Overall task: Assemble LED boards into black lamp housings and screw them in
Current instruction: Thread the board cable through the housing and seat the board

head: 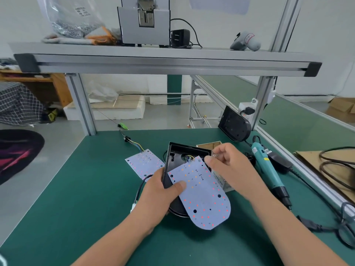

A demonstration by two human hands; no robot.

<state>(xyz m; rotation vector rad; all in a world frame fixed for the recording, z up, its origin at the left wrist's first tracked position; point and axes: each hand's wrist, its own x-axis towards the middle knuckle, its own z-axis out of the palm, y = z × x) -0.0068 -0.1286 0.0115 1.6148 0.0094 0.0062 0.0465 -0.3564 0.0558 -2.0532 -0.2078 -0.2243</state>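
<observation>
Table (86,198): green mat under an aluminium frame, with a person working from the near edge.
Left hand (159,192): grips the left side of the black lamp housing (176,154), fingers wrapped beneath it, thumb pressed flat on the LED board (203,194).
Right hand (228,166): fingers curled, thumb tip at the board's upper right corner. Something small glints by the fingertips, and from where I stand I cannot tell whether the hand pinches the board or that bit.
LED board: white, round-ended, dotted red and orange. It lies askew over the housing's open face, its rounded end overhanging towards the person and its wires running into the housing at the far end.
Black lamp housing: mid-table, open side up, tilted with its far end raised.
Second LED board (143,162): flat on the mat just left of the housing, its wires leading away.
Cardboard box (208,145): small, open, just behind the right hand.
Electric screwdriver (267,166): teal, lying to the right of the hands.
Spare housing (233,123): black, propped against the right post.
Shelf (153,54): overhead, carrying a grey machine (144,22) and a clear bag (75,20) of small metal parts.
</observation>
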